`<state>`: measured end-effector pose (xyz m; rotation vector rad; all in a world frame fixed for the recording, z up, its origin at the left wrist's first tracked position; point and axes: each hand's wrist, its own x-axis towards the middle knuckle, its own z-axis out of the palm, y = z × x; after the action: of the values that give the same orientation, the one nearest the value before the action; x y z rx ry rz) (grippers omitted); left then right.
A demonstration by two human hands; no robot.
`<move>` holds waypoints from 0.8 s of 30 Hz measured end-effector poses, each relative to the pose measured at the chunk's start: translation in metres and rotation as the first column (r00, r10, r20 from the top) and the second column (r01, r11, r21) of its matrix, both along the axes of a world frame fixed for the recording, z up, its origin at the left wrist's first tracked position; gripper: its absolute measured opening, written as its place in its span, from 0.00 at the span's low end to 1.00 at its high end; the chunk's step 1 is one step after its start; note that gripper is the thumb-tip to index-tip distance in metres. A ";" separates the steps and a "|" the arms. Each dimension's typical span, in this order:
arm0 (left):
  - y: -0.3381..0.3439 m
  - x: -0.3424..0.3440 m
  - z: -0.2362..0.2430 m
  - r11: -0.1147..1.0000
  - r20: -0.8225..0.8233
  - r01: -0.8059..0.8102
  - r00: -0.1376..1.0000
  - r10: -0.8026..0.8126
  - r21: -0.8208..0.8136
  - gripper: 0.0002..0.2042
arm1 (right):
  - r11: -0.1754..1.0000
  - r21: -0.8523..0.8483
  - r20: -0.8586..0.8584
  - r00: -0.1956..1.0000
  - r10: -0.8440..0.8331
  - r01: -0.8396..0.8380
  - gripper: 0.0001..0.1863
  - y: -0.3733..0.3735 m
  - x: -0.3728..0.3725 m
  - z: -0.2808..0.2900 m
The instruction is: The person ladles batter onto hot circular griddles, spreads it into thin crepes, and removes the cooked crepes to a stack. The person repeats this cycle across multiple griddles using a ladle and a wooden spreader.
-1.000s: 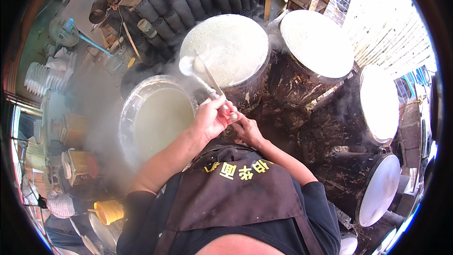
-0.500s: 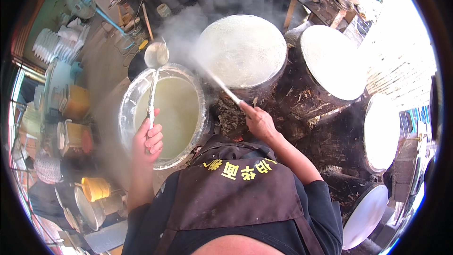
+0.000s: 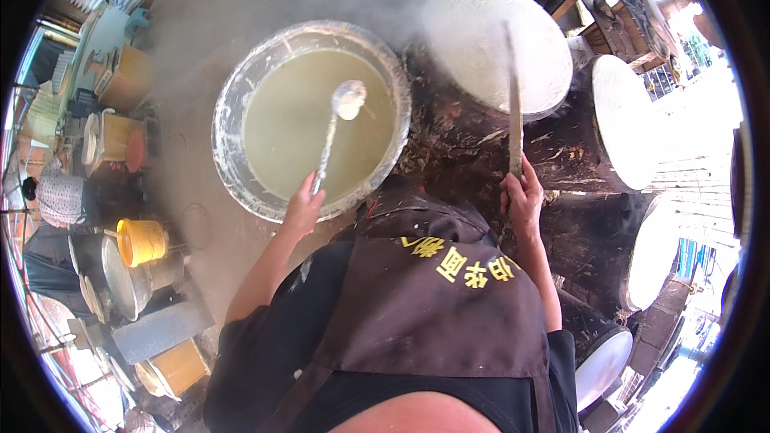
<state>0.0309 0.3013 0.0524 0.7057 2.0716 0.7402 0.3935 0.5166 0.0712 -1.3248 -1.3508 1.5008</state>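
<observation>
My left hand point(image 3: 301, 207) is closed round the pale, wrapped-looking handle of a ladle point(image 3: 324, 154). The ladle's bowl, with some white stuff on it, is over the large round tub point(image 3: 228, 140) of cloudy pale-green liquid point(image 3: 289, 124); I cannot tell whether it touches the liquid. My right hand point(image 3: 524, 197) grips a long, flat, narrow stick point(image 3: 515, 108), held nearly upright in the picture. Its far end overlaps the white round top of a steaming drum point(image 3: 489, 40); contact between them is unclear.
More dark drums with white round tops point(image 3: 622, 124) curve away on my right. Steam hangs over the far side. On the left are a yellow bucket point(image 3: 142, 242), a grey board point(image 3: 163, 330) and brownish boxes point(image 3: 128, 80). A wooden rack point(image 3: 630, 28) stands at the far right.
The view has turned toward the tub. The ladle's bowl has come from beyond the tub's far rim to over its liquid. The stick has swung from slanting left to nearly upright in the picture.
</observation>
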 end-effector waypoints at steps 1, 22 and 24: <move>-0.004 -0.004 -0.021 0.997 -0.129 0.074 0.989 -0.075 -0.015 0.27 | 0.996 0.043 0.070 0.995 0.072 -0.076 0.27 -0.008 -0.011 0.002; 0.025 -0.093 -0.094 0.711 -0.306 0.665 0.643 -0.701 -0.230 0.24 | 0.991 -0.023 0.321 0.938 0.131 -0.130 0.29 -0.143 -0.020 0.032; -0.032 -0.092 -0.116 0.712 -0.359 0.698 0.648 -0.672 -0.073 0.22 | 0.993 -0.067 0.299 0.948 0.108 -0.092 0.29 -0.149 -0.009 0.035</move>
<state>-0.0607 0.2693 -0.0636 1.6625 1.8472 0.2419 0.3847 0.3681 0.1060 -1.5905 -1.6007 1.4497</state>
